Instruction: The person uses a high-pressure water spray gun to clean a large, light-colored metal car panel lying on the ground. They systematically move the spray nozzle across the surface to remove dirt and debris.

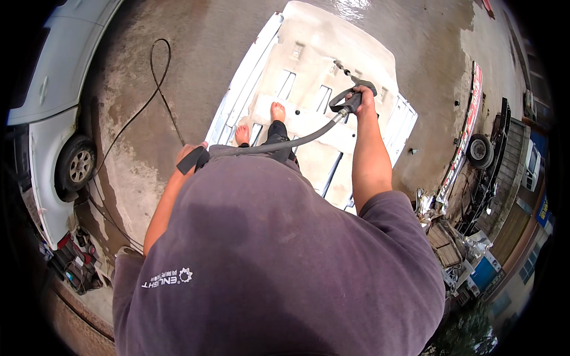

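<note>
My right hand [364, 101] is wrapped round the grip of a black pressure washer gun [369, 85]. Its short lance [346, 72] points forward and left over a large dirty white panel [332, 35]. From the bottom of the grip a thick grey hose [285, 144] curves left across the front of my waist. My left hand [187, 153] is closed round the hose at my left side, by a dark sleeve-like part [193, 159]; some of its fingers are hidden. My bare feet [278, 111] stand on the panel, which has slots and raised edges.
A thin black hose [155, 89] loops across the wet concrete floor [196, 29] on the left. Beyond it stands a white vehicle [59, 71] with its wheel [78, 164] showing. Along the right lie a long red-and-white board [469, 124], a loose wheel [478, 150] and scrap parts [448, 243].
</note>
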Demonstrator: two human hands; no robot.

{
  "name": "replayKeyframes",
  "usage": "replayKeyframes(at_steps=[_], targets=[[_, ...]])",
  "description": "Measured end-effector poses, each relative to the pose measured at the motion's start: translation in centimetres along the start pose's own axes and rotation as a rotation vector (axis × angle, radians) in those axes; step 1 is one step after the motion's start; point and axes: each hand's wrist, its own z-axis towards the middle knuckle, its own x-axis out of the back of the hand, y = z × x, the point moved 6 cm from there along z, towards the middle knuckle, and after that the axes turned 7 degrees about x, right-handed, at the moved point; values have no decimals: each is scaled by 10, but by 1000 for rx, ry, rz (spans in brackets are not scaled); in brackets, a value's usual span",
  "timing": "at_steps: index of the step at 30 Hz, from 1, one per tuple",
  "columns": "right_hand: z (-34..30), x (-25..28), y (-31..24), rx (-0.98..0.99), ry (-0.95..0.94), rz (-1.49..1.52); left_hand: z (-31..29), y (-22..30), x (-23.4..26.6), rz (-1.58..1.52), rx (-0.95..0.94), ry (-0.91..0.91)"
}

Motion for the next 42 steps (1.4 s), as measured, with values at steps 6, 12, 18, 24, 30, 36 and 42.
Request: replayKeyframes(at_steps=[6,12,18,24,30,36,42], targets=[[43,-1,-22,-44,-28,-14,7,30,-12,163,81,104],[50,-21,-43,-62,-94,21,13,44,-17,116,210,109],[51,-22,-38,-113,-43,-19,5,63,-3,66,76,89],[54,-40,-41,-83,-87,-56,4,46,-10,96,305,204],[54,-47,-41,-122,-98,-17,-6,50,-1,-22,263,181],[63,-44,-37,-74,-124,-74,-12,45,-5,-27,278,226],[82,-57,-50,-78,-151,-42,-14,50,-20,71,283,205]])
